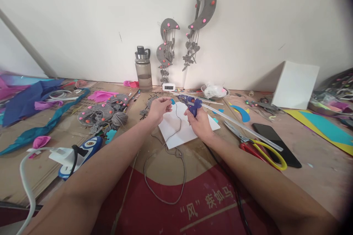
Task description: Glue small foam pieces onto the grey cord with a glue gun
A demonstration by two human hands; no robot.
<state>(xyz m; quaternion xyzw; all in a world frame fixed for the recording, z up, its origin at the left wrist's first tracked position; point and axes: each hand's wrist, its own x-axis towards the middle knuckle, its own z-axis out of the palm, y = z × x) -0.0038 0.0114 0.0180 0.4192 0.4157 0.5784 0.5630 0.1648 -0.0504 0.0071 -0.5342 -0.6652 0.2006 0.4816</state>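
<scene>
My right hand [199, 120] is wrapped round a purple hot glue gun [193, 103], its nozzle pointing left. A long clear glue stick [242, 126] runs out of the gun's back toward the lower right. In my left hand [160, 110] a small blue piece [173, 101] is pinched between the fingertips, close to the nozzle; whether they touch I cannot tell. Grey yarn [179, 119] hangs near that piece and crosses a white board [179, 134] beneath both hands, then loops over the cardboard below.
Scissors with yellow handles [268, 150] lie right of my right hand, beside a black phone [275, 143]. A water bottle [143, 71] and a small digital clock [168, 87] stand at the back. On the left are a power strip [91, 154] and grey moon ornaments [99, 114].
</scene>
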